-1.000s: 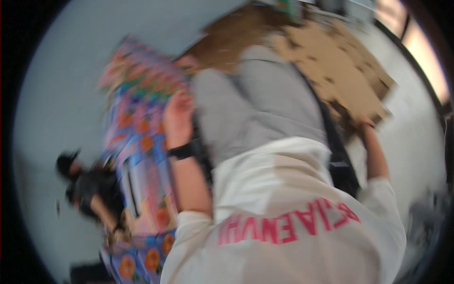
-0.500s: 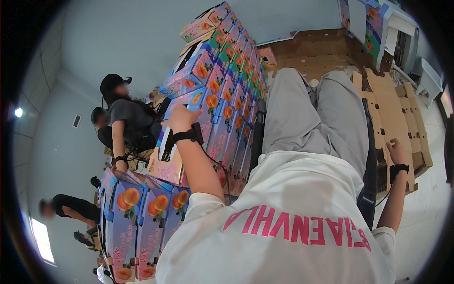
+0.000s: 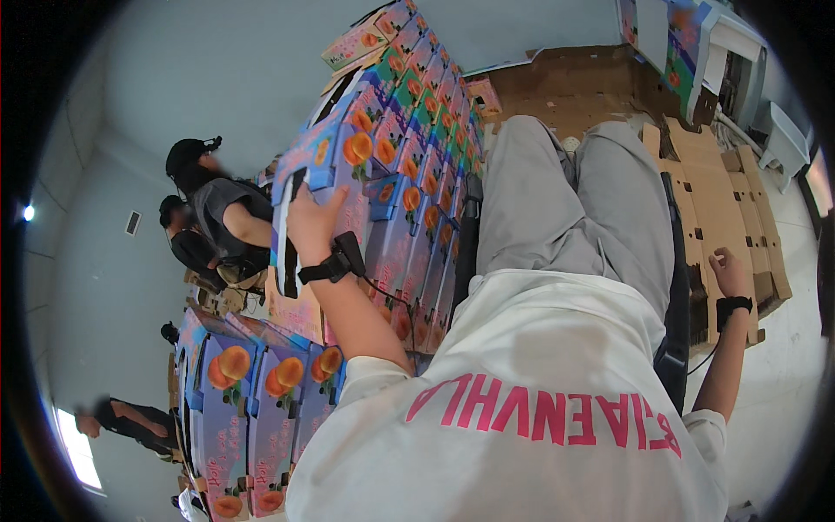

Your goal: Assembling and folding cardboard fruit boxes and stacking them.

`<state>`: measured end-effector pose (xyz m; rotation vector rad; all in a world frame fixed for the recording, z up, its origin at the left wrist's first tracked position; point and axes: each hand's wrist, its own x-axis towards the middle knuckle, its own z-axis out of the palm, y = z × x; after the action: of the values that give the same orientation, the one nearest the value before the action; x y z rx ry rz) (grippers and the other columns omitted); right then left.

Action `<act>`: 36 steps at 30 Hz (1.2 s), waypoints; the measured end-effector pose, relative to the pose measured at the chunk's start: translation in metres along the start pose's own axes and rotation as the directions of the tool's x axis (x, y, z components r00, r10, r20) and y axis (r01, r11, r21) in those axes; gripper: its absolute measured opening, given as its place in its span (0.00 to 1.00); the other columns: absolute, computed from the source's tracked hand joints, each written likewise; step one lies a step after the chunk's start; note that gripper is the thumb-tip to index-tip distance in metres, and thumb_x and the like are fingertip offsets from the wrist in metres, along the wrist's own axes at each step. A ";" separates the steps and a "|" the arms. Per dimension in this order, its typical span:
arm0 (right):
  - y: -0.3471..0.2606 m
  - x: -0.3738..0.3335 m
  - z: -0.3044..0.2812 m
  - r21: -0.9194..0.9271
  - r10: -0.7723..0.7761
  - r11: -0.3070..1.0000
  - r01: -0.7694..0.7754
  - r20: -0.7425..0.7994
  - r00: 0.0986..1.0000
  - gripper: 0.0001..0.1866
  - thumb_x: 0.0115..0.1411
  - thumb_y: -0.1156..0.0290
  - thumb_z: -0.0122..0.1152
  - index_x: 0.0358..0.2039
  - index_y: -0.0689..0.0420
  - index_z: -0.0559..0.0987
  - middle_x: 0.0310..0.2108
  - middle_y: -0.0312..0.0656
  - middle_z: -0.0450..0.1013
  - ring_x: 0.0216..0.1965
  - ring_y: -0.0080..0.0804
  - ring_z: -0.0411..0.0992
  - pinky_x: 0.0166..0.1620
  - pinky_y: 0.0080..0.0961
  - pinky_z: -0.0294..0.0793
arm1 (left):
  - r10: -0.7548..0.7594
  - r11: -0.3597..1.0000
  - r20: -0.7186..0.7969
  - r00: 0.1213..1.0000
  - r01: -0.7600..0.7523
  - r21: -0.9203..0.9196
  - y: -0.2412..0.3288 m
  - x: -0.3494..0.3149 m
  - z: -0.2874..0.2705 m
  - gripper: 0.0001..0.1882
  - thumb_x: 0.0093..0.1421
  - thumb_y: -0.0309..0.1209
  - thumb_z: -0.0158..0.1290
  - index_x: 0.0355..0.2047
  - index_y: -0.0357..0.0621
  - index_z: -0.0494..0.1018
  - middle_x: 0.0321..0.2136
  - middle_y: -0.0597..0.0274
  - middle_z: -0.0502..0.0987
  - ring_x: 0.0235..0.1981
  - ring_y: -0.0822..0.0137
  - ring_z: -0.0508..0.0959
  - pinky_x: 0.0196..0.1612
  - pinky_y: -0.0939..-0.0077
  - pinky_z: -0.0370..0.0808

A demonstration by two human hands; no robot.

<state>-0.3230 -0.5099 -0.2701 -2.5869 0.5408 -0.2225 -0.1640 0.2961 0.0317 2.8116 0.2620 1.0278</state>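
My left hand (image 3: 313,223) grips a fruit-printed carton (image 3: 337,155) by the dark handle slot in its end. The fingers reach into the slot and the thumb lies along the outside. This carton is blue and pink with orange peaches on it, and it stands tilted out from the stack of cartons (image 3: 426,178) at its right. My right hand (image 3: 731,274) hangs beside folded brown cardboard (image 3: 706,187), its fingers loosely bent and holding nothing. A black band circles each wrist.
More printed cartons (image 3: 228,418) stand upright at the lower left. Several people work beyond the stack, one in a dark cap (image 3: 187,158). Brown cardboard (image 3: 574,87) lies past my legs. A white plastic piece (image 3: 787,143) is at the far right.
My left hand has moved slightly left and closed on the carton's slot. The carton has shifted nearer to me. A person beyond has drawn an arm back from the lower-left cartons.
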 end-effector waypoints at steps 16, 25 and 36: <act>-0.129 -0.012 -0.068 0.629 -0.081 0.755 0.183 -0.188 0.979 0.23 0.79 0.58 0.56 0.67 0.58 0.74 0.59 0.44 0.79 0.56 0.34 0.80 0.56 0.30 0.77 | 0.747 0.389 -0.308 0.589 -0.763 -0.516 0.250 -0.058 -0.036 0.50 0.42 0.42 0.78 0.68 0.51 0.76 0.58 0.49 0.77 0.56 0.46 0.75 0.62 0.55 0.73; -0.229 -0.036 -0.056 0.417 -0.328 0.815 0.404 -0.243 0.913 0.28 0.73 0.55 0.64 0.70 0.51 0.76 0.75 0.55 0.62 0.74 0.52 0.64 0.71 0.45 0.68 | 0.953 0.140 -0.060 0.297 -0.606 -0.783 0.354 -0.109 0.108 0.45 0.49 0.52 0.75 0.65 0.46 0.77 0.59 0.46 0.77 0.61 0.45 0.74 0.66 0.54 0.72; -0.265 -0.013 -0.075 -0.149 -0.719 0.695 0.703 -0.136 0.682 0.35 0.67 0.43 0.66 0.67 0.51 0.77 0.71 0.49 0.69 0.76 0.49 0.60 0.78 0.48 0.53 | 0.858 0.407 0.105 0.503 -0.541 -0.736 0.216 -0.046 0.107 0.38 0.47 0.47 0.79 0.56 0.44 0.81 0.62 0.47 0.73 0.66 0.46 0.72 0.69 0.53 0.70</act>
<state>-0.2651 -0.3233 -0.0752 -2.7460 -0.4652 -0.7185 -0.1039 0.0682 -0.0373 2.3306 -1.2773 0.2902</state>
